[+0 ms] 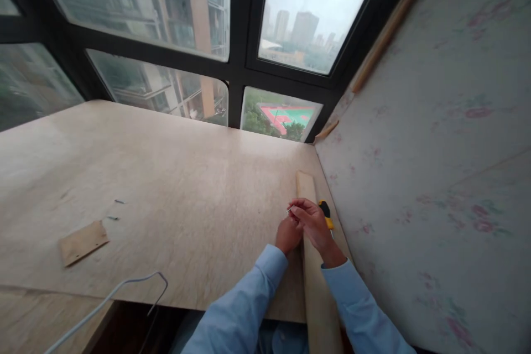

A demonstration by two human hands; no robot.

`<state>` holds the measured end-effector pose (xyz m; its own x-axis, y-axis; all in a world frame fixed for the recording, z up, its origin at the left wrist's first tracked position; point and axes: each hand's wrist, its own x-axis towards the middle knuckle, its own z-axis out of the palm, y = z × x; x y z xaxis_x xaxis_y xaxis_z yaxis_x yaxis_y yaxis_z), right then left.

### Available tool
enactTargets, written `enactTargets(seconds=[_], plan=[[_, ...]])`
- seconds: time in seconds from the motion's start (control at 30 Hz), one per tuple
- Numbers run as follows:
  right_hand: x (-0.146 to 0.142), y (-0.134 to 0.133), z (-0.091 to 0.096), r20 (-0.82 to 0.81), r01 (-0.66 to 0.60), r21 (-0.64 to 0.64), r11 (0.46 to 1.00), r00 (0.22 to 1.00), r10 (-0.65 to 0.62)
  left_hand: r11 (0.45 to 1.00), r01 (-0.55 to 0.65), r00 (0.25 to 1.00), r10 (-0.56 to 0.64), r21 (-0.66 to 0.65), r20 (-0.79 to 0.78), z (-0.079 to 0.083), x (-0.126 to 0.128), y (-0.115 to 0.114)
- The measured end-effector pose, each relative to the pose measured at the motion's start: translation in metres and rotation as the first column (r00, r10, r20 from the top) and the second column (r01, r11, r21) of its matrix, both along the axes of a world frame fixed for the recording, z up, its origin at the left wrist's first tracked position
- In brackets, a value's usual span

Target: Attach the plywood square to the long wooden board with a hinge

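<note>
My two hands meet over a long narrow wooden strip [306, 185] that lies along the right edge of a plywood board [166, 188]. My left hand [288, 235] is curled closed against the strip. My right hand [313, 220] pinches a thin small metal piece, perhaps a nail or screw, with its fingertips pressed together. A yellow and black tool [326, 213] lies just right of my right hand, partly hidden by it.
A flowered wall panel [435, 177] rises close on the right. Dark-framed windows [236, 66] stand behind the board. A small cardboard piece [83, 241] and two small dark bits [116, 210] lie at the left. A white bent wire [124, 293] hangs over the near edge.
</note>
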<state>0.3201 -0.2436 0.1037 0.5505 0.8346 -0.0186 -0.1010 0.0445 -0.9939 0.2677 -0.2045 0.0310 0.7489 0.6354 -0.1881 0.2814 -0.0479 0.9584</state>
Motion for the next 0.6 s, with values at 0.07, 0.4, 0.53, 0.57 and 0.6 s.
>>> enactTargets(seconds=[0.07, 0.4, 0.53, 0.57, 0.6], plan=[[0.026, -0.024, -0.009, 0.029, 0.112, 0.006, 0.994, 0.993, -0.112, 0.999, -0.039, 0.998, 0.039, -0.003, -0.047, -0.004, 0.001, 0.001], [0.052, -0.07, -0.058, 0.408, 0.205, -0.123, 0.971, 0.902, -0.138, 0.981, -0.088, 0.992, 0.07, -0.174, -0.109, -0.006, 0.004, 0.003], [0.045, -0.066, -0.066, 0.546, 0.181, -0.091, 0.979, 0.832, -0.103, 0.974, -0.112, 0.988, 0.089, -0.195, -0.127, -0.002, 0.004, 0.002], [0.045, -0.066, -0.067, 0.571, 0.178, -0.085, 0.98, 0.815, -0.099, 0.973, -0.115, 0.987, 0.09, -0.202, -0.13, -0.001, 0.004, 0.002], [0.045, -0.066, -0.068, 0.592, 0.176, -0.08, 0.981, 0.8, -0.095, 0.971, -0.117, 0.987, 0.091, -0.207, -0.133, -0.001, 0.004, 0.002]])
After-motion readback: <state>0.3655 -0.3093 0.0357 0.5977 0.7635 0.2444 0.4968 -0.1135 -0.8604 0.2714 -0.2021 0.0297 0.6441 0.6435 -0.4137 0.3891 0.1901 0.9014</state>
